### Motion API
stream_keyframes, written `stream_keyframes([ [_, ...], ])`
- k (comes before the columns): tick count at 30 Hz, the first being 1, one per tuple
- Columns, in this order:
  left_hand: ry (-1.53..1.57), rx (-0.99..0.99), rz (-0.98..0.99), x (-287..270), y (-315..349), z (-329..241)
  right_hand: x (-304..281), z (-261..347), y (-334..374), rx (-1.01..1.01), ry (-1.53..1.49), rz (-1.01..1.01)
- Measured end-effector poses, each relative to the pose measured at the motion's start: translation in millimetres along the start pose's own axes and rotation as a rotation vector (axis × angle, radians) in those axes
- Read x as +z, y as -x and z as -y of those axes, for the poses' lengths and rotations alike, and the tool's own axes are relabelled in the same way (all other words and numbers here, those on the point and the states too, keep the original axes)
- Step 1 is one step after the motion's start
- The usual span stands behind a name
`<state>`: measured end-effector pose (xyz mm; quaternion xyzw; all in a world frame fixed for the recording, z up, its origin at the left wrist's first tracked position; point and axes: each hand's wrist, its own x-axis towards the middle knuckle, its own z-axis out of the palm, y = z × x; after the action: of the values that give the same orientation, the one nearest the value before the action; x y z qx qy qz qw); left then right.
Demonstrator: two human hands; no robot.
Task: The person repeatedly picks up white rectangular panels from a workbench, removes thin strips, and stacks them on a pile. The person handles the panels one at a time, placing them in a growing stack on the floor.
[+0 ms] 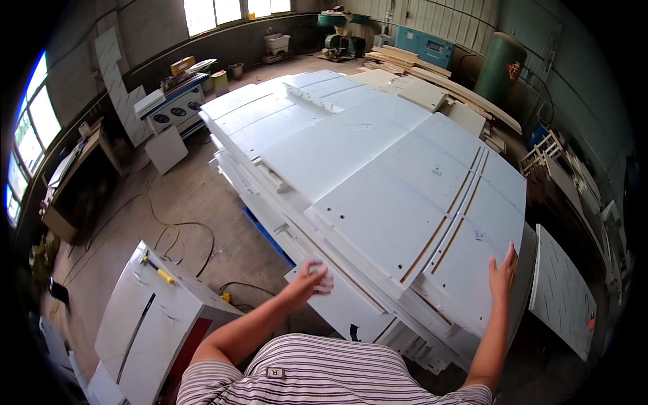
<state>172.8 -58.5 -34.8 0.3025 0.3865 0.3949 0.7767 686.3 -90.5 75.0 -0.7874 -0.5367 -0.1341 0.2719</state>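
In front of me lies a large stack of white panels [364, 148]. On its near right side rests a grooved white panel [398, 196], and beside it a second, narrower panel [496, 196] with another brown-edged groove. My right hand [501, 273] is at the right edge of the narrower panel, fingers stretched out and apart; whether it presses on the panel I cannot tell. Over the stack's near left edge hovers my left hand [310, 280], its fingers loosely bent and slightly apart. Nothing shows in either hand.
A white cabinet piece [145, 317] stands at lower left, bearing a yellow-handled tool [162, 273]. Cables [206, 233] run over the floor. Another white panel [563, 297] leans at right. Beyond the stack are wood boards [466, 94] and a green tank [499, 71]. A desk [81, 175] stands far left.
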Motion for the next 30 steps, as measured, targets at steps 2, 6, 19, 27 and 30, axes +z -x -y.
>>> stream_keyframes([
  [2,-0.073,-0.096,-0.058,-42.4,50.3,46.3,-9.9,69.1,10.4,-0.011,-0.137,0.023],
  [6,-0.193,-0.262,-0.177,-144.1,150.0,126.2,9.4,194.1,39.3,-0.325,-0.337,0.095],
  [19,0.081,-0.181,-0.77,-248.4,400.4,235.0,75.4,277.1,96.1,-0.505,0.365,0.499],
  [27,0.54,-0.181,-0.841,-234.1,404.3,344.6,73.4,332.1,85.8,-0.364,0.508,0.672],
  [30,0.626,-0.24,-0.852,-210.0,409.2,388.4,80.7,359.3,64.0,-0.279,0.296,0.722],
])
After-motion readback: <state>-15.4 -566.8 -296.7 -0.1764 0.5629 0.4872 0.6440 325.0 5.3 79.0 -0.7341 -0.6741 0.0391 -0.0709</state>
